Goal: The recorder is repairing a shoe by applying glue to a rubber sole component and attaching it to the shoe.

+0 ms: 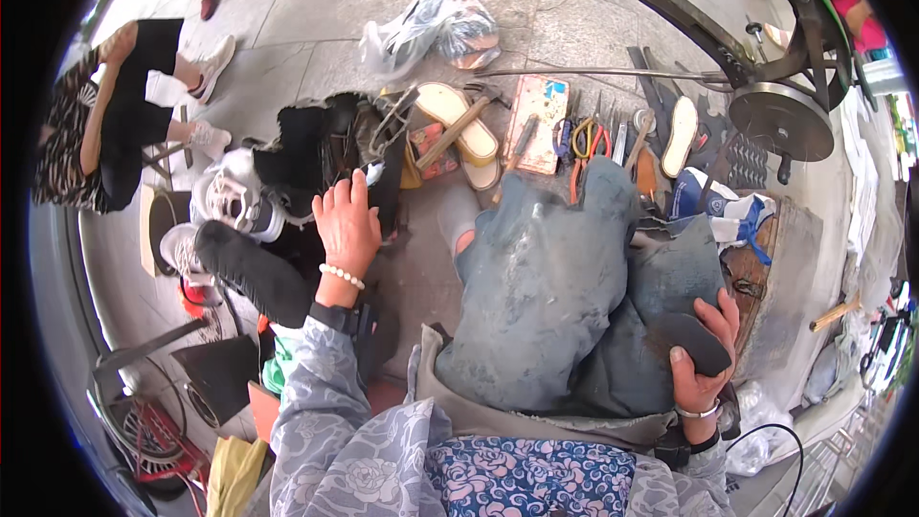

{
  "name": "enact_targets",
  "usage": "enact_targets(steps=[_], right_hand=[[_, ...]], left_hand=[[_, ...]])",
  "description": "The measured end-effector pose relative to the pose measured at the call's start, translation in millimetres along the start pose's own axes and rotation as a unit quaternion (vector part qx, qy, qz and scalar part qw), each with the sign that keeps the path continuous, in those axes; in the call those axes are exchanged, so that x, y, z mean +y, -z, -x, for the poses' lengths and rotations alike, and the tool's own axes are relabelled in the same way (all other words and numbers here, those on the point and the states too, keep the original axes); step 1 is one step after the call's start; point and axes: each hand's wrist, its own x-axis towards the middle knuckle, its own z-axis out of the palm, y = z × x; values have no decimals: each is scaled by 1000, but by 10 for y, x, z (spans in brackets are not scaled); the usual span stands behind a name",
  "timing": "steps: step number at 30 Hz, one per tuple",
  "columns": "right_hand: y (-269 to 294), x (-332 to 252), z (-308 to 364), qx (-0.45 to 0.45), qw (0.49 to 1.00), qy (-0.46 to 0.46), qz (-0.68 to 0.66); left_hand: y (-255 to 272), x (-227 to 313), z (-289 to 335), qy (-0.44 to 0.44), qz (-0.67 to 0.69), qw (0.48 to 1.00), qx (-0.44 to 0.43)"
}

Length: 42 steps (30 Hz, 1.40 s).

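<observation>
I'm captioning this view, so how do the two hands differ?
The left hand is stretched forward, fingers extended, while the right hand grips a dark flat piece. The left hand's wrist wears a pale beaded bracelet, the right hand's a slim silvery bangle. Both are ungloved.

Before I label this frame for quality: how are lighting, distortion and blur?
Head view: light looks diffuse, the pavement washing out toward upper left; glints on the plastic bag; strong fisheye bending within a black border; left hand and right hand show little blur.
</observation>
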Motion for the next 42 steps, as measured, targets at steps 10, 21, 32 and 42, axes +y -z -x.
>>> enact_targets(steps=[10, 21, 32, 42], right_hand=[[113, 129, -44, -90, 988, 117, 38], [167, 329, -140, -176, 975, 140, -2], [-150, 349, -322, -168, 952, 164, -195], [-182, -60, -293, -73, 905, 200, -369]], left_hand=[[-926, 887, -569, -223, 168, 951, -133], [-1711, 1242, -1068, -413, -63, 884, -212], [-948, 765, -966, -183, 325, 900, -223], [1818, 1858, 212, -372, 455, 800, -122]])
